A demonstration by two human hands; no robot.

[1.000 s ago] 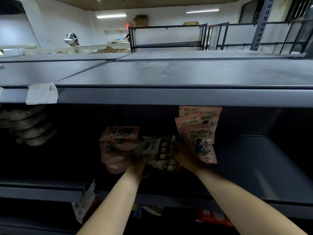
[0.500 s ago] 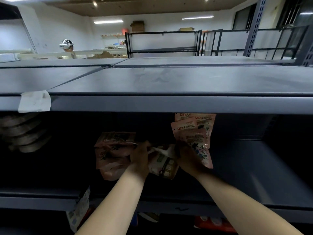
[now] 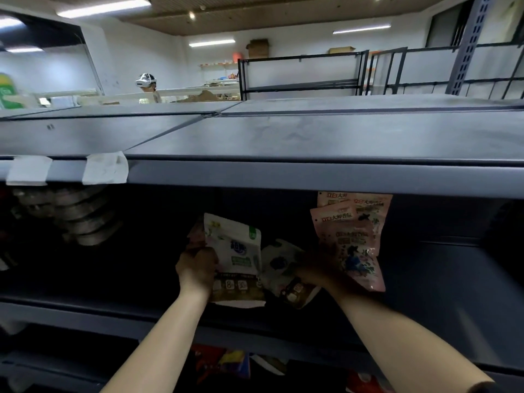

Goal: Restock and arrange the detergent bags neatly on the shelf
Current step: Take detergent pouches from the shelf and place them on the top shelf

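Two hands are working inside the grey shelf (image 3: pixel 425 279), the largest item in view, its dim bay sitting under a wide top board (image 3: pixel 312 137) with two pale paper tags (image 3: pixel 105 168) stuck on the front lip.

Next in size: pink detergent bags (image 3: pixel 351 236), several overlapping, are standing upright on the right of the bay, just beside the right hand.

White detergent bag (image 3: pixel 236 248), green-marked with a brown lower band, is standing upright at centre. The left hand (image 3: pixel 197 269) is clenching its grip round this bag's left edge.

Tilted white bag (image 3: pixel 283 268) is leaning between the upright white bag and the pink ones, not yet squared. The right hand (image 3: pixel 319 269) is lying against it in shadow; whether that grip is closed on the bag or merely pressing cannot be told.

A partly hidden pink bag (image 3: pixel 195 236) is showing behind the left hand.

Handling note, as judgement: the soft pouches are likely to slump, so the step is best done by seating each base flat, turning labels outward, and closing the tilted bag against its neighbours without toppling the pink row.
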